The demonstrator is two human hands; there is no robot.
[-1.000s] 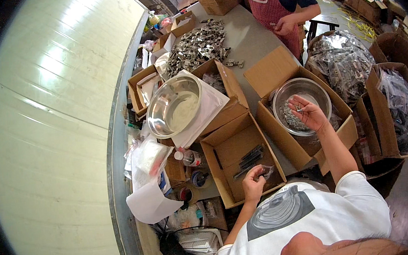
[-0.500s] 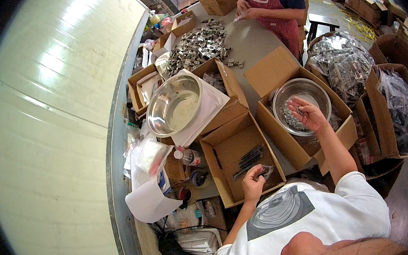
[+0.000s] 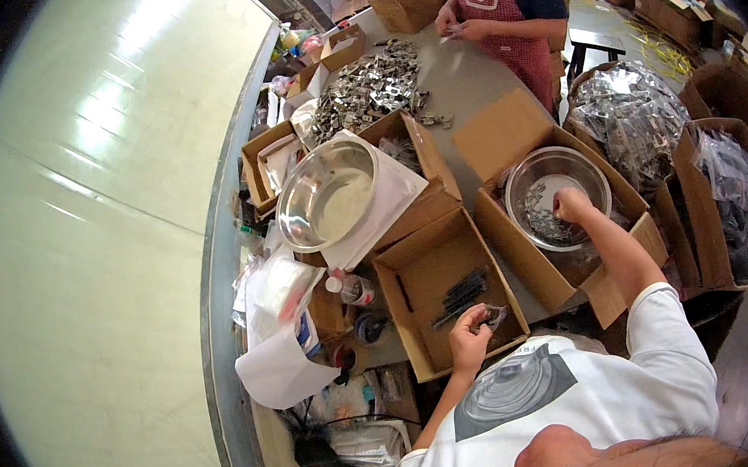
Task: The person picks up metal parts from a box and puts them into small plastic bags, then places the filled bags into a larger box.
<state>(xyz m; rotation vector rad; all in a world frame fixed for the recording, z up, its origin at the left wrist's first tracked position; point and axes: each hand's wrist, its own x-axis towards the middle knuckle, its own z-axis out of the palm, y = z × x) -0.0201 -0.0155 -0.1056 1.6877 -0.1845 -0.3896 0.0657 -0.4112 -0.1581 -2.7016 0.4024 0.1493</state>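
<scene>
My left hand (image 3: 471,336) is closed on a small clear plastic bag (image 3: 494,315) over the near right part of an open cardboard box (image 3: 420,337). Several dark strip-like parts (image 3: 462,295) lie inside that box, just beyond the hand. My right hand (image 3: 573,205) is over a round metal bowl (image 3: 603,177), its fingers curled together; what they hold, if anything, is hidden. Small silvery metal pieces (image 3: 542,223) lie in the left part of the bowl, beside those fingers. The bowl rests in another open cardboard box (image 3: 521,264).
A larger metal basin (image 3: 335,203) stands on white paper to the left. Beyond it is a heap of metal hinges (image 3: 369,88). Across the table a person in a red checked apron (image 3: 501,14) holds something small. Boxes of bagged parts (image 3: 631,114) crowd the right side.
My right hand has gone from open, palm up over the bowl, to turned down with its fingers curled. The left hand keeps hold of the plastic bag in about the same place.
</scene>
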